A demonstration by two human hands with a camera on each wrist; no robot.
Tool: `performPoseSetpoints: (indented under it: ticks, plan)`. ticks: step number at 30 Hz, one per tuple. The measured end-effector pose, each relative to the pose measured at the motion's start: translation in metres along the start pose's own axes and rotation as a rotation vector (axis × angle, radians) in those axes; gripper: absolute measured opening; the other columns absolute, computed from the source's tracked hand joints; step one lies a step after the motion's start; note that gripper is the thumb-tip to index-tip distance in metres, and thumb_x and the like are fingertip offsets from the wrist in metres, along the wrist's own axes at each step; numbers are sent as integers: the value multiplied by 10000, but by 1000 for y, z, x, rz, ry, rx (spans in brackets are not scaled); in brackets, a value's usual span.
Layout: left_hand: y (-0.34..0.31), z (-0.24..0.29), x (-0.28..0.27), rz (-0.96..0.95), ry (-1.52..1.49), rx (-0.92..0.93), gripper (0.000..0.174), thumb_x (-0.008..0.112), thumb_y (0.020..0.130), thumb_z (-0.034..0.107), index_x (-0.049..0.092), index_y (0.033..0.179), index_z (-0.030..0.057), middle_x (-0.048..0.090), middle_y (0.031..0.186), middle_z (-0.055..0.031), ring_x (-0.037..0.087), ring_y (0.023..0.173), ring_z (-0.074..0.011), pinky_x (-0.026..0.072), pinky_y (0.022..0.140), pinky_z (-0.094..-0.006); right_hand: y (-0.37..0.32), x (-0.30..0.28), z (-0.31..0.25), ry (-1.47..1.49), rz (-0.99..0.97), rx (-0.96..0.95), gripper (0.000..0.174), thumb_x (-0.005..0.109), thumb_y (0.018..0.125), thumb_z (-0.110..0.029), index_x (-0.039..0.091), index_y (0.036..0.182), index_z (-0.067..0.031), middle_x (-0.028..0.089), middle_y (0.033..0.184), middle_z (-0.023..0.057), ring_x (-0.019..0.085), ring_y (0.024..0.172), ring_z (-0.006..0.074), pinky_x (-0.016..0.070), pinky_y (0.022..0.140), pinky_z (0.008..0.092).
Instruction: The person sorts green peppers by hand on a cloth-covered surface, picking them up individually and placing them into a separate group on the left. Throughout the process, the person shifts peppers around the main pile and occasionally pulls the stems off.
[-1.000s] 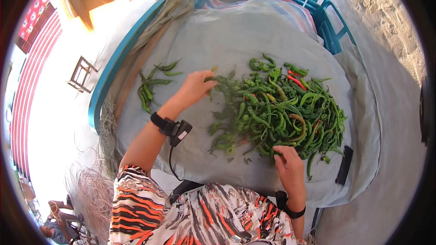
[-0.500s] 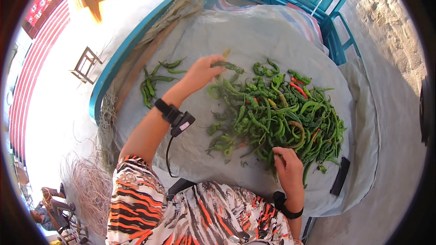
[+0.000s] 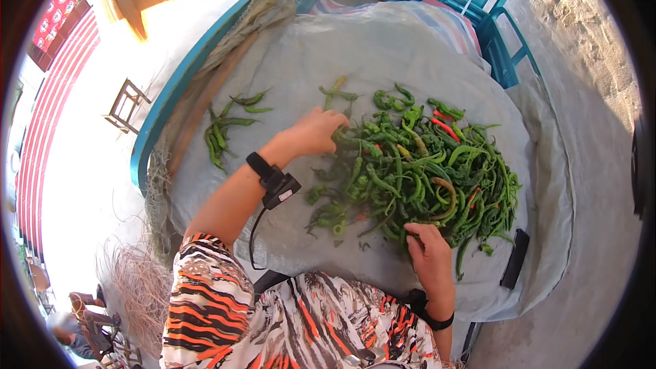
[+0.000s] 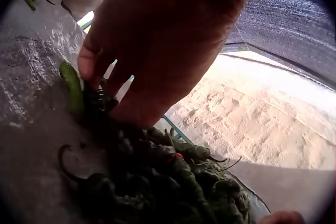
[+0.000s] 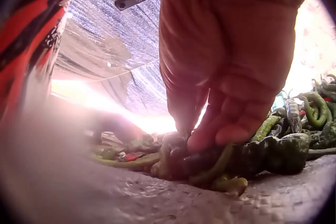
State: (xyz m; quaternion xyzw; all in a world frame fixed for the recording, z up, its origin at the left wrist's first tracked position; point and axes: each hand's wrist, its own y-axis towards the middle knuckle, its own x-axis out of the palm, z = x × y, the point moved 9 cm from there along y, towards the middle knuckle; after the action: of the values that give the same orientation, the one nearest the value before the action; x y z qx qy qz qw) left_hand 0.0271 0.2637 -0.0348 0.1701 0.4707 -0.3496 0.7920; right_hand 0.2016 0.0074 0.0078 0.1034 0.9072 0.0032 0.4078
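A large heap of green chili peppers (image 3: 437, 171), with a few red ones, lies on a grey sheet (image 3: 273, 68). At the heap's left edge my left hand (image 3: 318, 131) reaches down with bent fingers. In the left wrist view its fingertips are at a dark green pepper (image 4: 97, 100); I cannot tell whether they grip it. My right hand (image 3: 432, 253) is at the near edge of the heap, pinching a dark green pepper (image 5: 197, 163) between thumb and fingers. Beyond my left hand lies a small group of peppers (image 3: 340, 93), one of them yellowish.
Another small pile of green peppers (image 3: 219, 133) lies at the left. A black flat object (image 3: 514, 258) rests on the sheet at the right. Teal metal rails (image 3: 502, 48) frame the cart's far end and left side. A person (image 3: 85, 328) sits at lower left.
The green pepper my left hand held now lies beyond the heap beside the yellowish one. That hand has come back to the heap's left edge. My right hand has barely moved.
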Motion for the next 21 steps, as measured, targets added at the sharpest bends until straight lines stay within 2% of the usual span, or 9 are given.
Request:
performPoseSetpoints:
  ticks: [3,6,9,12,15,18,21]
  plan:
    - [1,-11,7,9,-22,14,496,681,739,44,612,1229,64,590,1248,-170,510,1158,-369,450,985,-451,-1,1,3,-2,2,6,237,667,870,-34,682,1097,-102,678,1022,90,680,820,292,538,696,353]
    - [-2,-24,5,-7,-101,-29,465,693,731,31,612,1188,53,580,1254,-174,538,1133,-354,461,944,-449,-2,3,3,-2,4,6,242,668,868,-32,681,1099,-104,677,1021,89,680,818,291,537,692,353]
    - [-15,-15,-7,63,22,48,357,698,748,26,620,1096,42,624,1091,-141,608,988,-295,494,802,-407,-2,3,3,-5,2,2,244,668,866,-29,681,1098,-104,676,1020,88,679,814,290,536,691,352]
    - [-28,-23,-19,56,-423,-134,231,693,806,41,628,1028,38,619,875,-71,601,770,-193,473,650,-339,1,3,2,-8,-9,5,245,666,866,-26,680,1098,-101,675,1018,89,677,816,290,534,695,349]
    - [-31,-32,-28,123,-608,-140,132,676,874,89,633,984,30,580,752,-12,530,643,-106,429,572,-293,2,6,4,5,-20,11,246,664,866,-24,680,1100,-98,672,1015,92,673,827,292,532,701,347]
    - [-32,-32,-38,135,-652,-224,161,686,907,141,630,999,21,582,730,6,527,638,-85,424,575,-279,2,7,5,9,-27,16,247,661,867,-24,679,1103,-97,668,1013,96,671,840,295,531,707,349]
    - [-20,-41,-46,236,-639,-213,228,699,916,177,636,1044,0,621,844,-42,552,651,-109,455,592,-292,3,7,4,7,-32,17,244,659,869,-27,677,1101,-97,665,1010,97,669,842,298,531,709,354]
